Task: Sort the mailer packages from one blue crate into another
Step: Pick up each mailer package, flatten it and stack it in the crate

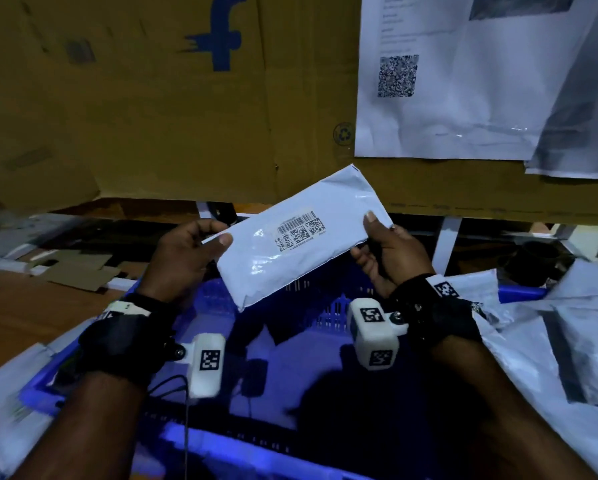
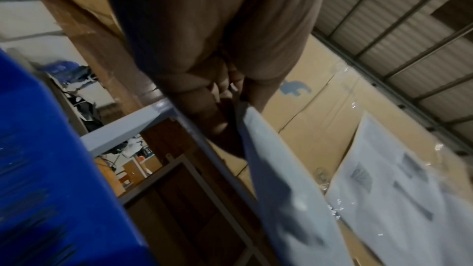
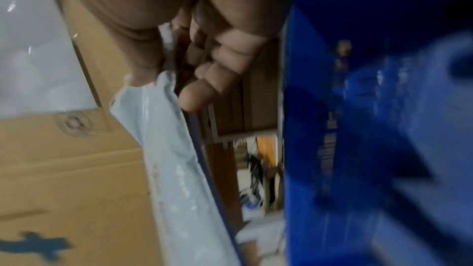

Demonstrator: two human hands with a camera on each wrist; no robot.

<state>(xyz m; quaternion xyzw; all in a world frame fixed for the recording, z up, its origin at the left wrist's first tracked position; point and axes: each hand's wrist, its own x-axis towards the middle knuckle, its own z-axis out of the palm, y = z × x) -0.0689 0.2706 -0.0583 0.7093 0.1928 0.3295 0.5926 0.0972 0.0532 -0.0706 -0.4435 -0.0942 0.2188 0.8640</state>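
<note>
You have one white mailer package (image 1: 301,233) up in the air between both hands, tilted so its far end rises toward the cardboard box (image 1: 152,98) behind, with the barcode label (image 1: 301,229) facing you; that looks like a hold for reading the label before deciding where it goes. Your left hand (image 1: 183,258) pinches the near-left corner, thumb on top and fingers curled underneath, and your right hand (image 1: 387,254) pinches the right edge the same way, thumb pressed onto the top face. The right wrist view confirms the fingers (image 3: 225,54) folded under the plastic edge; the left wrist view is blurred but shows the mailer's edge running out from the fingers. Gripping it at opposite ends keeps the limp film stretched flat, so the codes stay legible. Directly beneath it sits a blue crate (image 1: 325,306) whose slotted floor shows bare where your arms do not hide it, which suggests this is the receiving crate. To your right a heap of other mailers (image 1: 550,341) lies over what seems to be a second blue rim (image 1: 519,292), likely the source. Printed sheets (image 1: 446,74) are taped to the box. From here, lowering the package into the crate below should need little more than letting go of one corner.
</note>
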